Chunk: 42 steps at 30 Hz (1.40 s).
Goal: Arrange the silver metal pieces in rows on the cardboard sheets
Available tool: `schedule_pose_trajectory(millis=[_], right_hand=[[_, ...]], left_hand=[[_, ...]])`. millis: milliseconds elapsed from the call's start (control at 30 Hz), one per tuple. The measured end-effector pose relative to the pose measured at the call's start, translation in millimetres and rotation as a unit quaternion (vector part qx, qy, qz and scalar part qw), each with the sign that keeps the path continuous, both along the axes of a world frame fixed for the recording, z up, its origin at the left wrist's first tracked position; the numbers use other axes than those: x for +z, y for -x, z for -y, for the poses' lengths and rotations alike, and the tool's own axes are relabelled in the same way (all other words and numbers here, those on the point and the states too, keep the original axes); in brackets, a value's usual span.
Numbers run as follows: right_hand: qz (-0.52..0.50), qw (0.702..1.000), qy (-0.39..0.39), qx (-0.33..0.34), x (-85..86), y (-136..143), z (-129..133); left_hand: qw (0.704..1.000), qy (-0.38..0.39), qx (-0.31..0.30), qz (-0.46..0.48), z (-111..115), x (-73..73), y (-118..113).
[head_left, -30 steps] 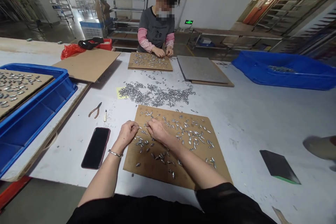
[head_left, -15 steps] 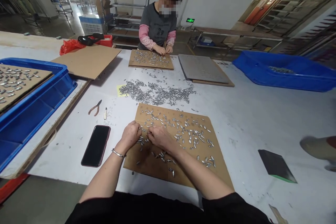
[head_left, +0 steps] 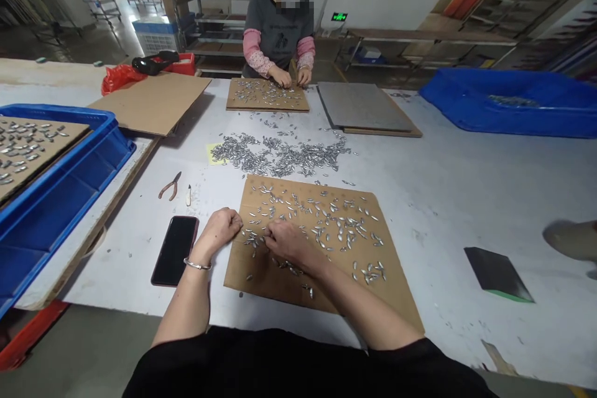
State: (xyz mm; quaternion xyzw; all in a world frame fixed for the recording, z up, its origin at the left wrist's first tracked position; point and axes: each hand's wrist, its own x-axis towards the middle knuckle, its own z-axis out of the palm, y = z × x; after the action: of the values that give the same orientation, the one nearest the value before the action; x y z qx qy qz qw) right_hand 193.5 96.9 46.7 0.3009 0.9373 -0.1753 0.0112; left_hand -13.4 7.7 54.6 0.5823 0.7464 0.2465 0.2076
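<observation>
A brown cardboard sheet point(head_left: 275, 280) lies before me, scattered with small silvery metal pieces point(head_left: 347, 230), pointed at the ends. At its upper left edge is my left hand point(head_left: 221, 227), fingers curled together; whatever they hold is too small to make out. My right hand point(head_left: 286, 241) is over the left part of the sheet, its fingers pinched beside a small cluster of metal pieces point(head_left: 252, 238). Anything between those fingertips is hidden. Beyond the sheet spreads a loose heap of the same pieces point(head_left: 280, 158), partly on a yellow paper point(head_left: 213, 154).
A phone point(head_left: 175, 252), pliers point(head_left: 170, 186) and a small white-handled tool point(head_left: 188, 196) lie left. Blue trays point(head_left: 105, 161) flank the table. Across it, a co-worker point(head_left: 280, 31) handles pieces on another cardboard point(head_left: 268, 106). A dark block point(head_left: 499, 273) lies right.
My left hand has moved left, away from my right hand, to the cardboard's edge. The right hand stays almost in place over the sheet. The camera view has shifted slightly.
</observation>
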Motion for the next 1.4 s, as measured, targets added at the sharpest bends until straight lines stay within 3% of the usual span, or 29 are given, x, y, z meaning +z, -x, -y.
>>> schedule_pose_trajectory(millis=[167, 367, 567, 767, 900, 1200, 1400], right_hand=[[-0.044, 0.998, -0.025, -0.028, 8.4, -26.6, -1.4], [0.021, 0.996, -0.055, 0.064, 5.9, -47.1, 8.1], [0.03, 0.995, -0.056, 0.083, 10.5, -42.4, 15.8], [0.028, 0.992, -0.048, 0.116, 14.4, -15.6, 18.6], [0.022, 0.994, -0.044, 0.095, 12.4, -6.7, 17.4], [0.016, 0.992, 0.028, 0.119, 7.3, -20.8, 25.4], [0.001, 0.999, -0.012, 0.045, 9.7, -6.5, 7.9]], left_hand=[[0.999, 0.014, -0.037, -0.034, 11.2, -0.5, -12.2], [0.998, -0.01, -0.051, -0.046, 19.2, -7.4, -17.5], [0.996, -0.024, -0.064, -0.051, 19.4, -9.1, -13.8], [0.994, -0.005, -0.089, -0.06, 5.5, -6.7, -5.7], [0.995, -0.002, -0.083, -0.06, 0.1, -2.4, -4.9], [0.996, 0.02, -0.083, -0.006, 59.1, 16.4, -33.3], [0.995, 0.061, -0.079, 0.002, 63.4, 8.7, -49.3]])
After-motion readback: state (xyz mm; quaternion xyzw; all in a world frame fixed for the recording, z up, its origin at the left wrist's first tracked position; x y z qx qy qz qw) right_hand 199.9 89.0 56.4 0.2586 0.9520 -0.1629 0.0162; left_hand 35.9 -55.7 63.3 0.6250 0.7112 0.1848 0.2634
